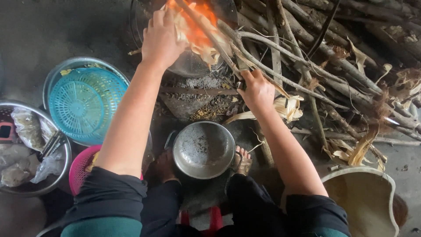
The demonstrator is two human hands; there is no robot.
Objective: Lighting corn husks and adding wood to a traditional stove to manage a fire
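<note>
My left hand [160, 37] is raised over the stove and grips a bunch of dry corn husks [199, 33] that burn with an orange flame [197, 17]. My right hand [258, 90] is closed on a dark stick-like tool [232, 61] that reaches into the fire at the stove mouth. Grey ash [199, 83] lies on the stove ledge below the flame. A round metal lid [204, 149] rests on the ground between my sandalled feet.
A large pile of firewood sticks [333, 48] with loose husks fills the right. A turquoise plastic colander [85, 103] sits in a metal basin at left, beside a metal bowl with plastic bags [30, 149] and a pink basket [83, 169]. A cream bucket [366, 202] stands at lower right.
</note>
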